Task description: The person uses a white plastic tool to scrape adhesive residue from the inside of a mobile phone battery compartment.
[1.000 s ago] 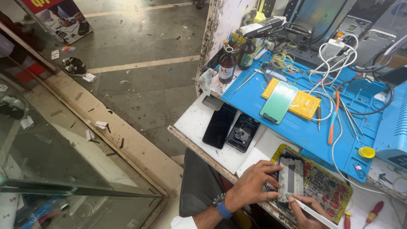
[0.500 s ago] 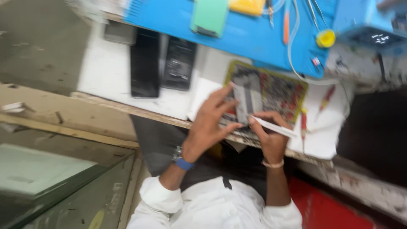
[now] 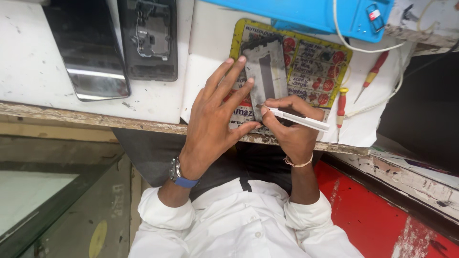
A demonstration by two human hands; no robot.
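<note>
The phone panel [image 3: 266, 71] lies on the printed mat [image 3: 315, 67] on the bench [image 3: 33, 71]. Two phones [image 3: 88, 52] lie left of it; two screwdrivers [image 3: 341, 107] lie right.

A phone repair workshop: an opened phone [image 3: 149, 38], screwdrivers [image 3: 341, 107] and a blue work mat [image 3: 315, 14] crowd the worn bench [image 3: 33, 81].

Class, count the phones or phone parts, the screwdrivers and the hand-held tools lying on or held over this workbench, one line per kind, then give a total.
Phones or phone parts: 3 (dark phone, opened phone back, grey phone panel under the left hand)
Screwdrivers: 2 (red screwdriver, red-and-yellow screwdriver)
White tool: 1 (white tool in the right hand)
Total: 6
</note>
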